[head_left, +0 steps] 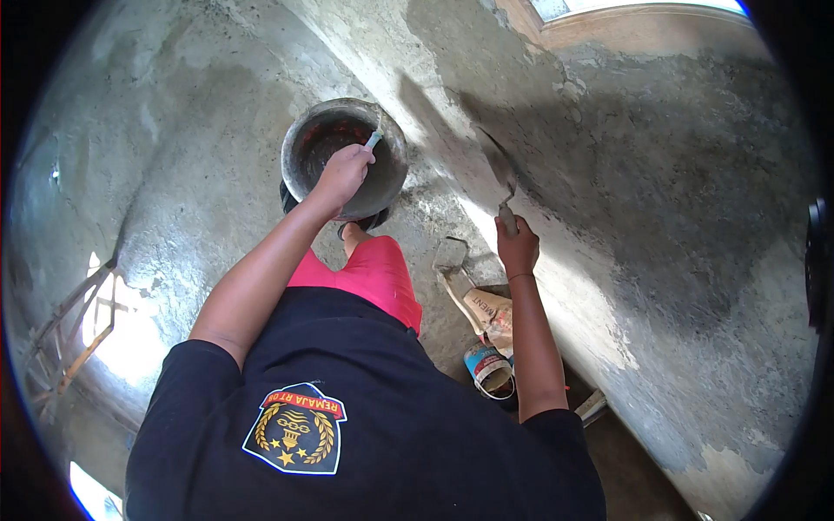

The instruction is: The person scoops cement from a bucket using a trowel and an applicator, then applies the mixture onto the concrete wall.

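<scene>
A round dark bucket (pixel 393 165) hangs in front of my lower legs and hides most of my feet. My left hand (pixel 346 178) is closed around its handle (pixel 373 140), which has a pale grip and runs up to the far rim. Inside the bucket it is dark, with some reddish specks, and I cannot make out how full it is. My right hand (pixel 519 247) grips a trowel (pixel 507 217) by its handle. The trowel's narrow metal blade points away from me, close to the grey cement wall (pixel 678 191); whether it touches the wall I cannot tell.
On the floor to my right lie a long-handled tool (pixel 450 257) with a flat blade and a brown cement bag (pixel 488 311). A small blue-labelled pail (pixel 489 366) stands near them. Thin wooden framing (pixel 80 334) is at the left, and a window frame (pixel 643 30) sits above the wall.
</scene>
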`<move>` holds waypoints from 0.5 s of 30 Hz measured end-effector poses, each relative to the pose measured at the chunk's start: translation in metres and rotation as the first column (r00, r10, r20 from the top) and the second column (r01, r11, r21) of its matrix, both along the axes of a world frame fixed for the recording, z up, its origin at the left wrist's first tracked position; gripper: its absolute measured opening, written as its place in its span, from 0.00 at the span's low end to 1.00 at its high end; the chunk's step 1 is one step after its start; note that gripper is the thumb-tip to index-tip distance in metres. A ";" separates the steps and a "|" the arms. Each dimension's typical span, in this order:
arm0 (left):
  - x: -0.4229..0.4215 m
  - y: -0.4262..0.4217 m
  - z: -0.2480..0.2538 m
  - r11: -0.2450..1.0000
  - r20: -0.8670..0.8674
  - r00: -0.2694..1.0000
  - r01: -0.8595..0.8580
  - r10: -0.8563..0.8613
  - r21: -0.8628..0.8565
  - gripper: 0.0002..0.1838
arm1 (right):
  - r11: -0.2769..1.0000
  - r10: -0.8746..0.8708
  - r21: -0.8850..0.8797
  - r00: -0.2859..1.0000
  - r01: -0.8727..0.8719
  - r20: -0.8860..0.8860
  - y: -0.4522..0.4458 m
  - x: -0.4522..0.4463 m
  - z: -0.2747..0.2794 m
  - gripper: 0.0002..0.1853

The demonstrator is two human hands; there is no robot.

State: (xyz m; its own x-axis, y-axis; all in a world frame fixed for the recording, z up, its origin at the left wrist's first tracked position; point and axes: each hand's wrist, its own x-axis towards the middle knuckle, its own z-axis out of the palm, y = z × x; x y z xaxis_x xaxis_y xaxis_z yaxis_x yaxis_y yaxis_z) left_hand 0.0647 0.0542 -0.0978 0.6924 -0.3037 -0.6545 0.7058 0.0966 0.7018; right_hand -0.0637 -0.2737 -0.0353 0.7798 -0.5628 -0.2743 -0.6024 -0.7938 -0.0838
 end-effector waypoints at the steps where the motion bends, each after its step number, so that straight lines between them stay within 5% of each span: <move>1: 0.000 0.001 0.000 1.000 -0.019 1.000 -0.008 0.008 0.002 0.12 | 1.000 -0.002 0.002 1.000 0.002 0.005 0.001 0.004 0.002 0.22; 15: 0.001 0.011 0.007 0.999 -0.023 1.000 -0.012 0.011 -0.030 0.10 | 0.998 -0.039 -0.048 0.999 0.037 -0.035 0.009 0.002 0.016 0.22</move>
State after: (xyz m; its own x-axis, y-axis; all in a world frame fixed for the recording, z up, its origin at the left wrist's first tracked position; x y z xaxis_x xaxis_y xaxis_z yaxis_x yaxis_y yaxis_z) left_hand 0.0658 0.0647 -0.0909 0.6808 -0.3157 -0.6609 0.7204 0.1259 0.6820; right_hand -0.0620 -0.2642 -0.0196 0.7476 -0.6049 -0.2740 -0.6342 -0.7728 -0.0243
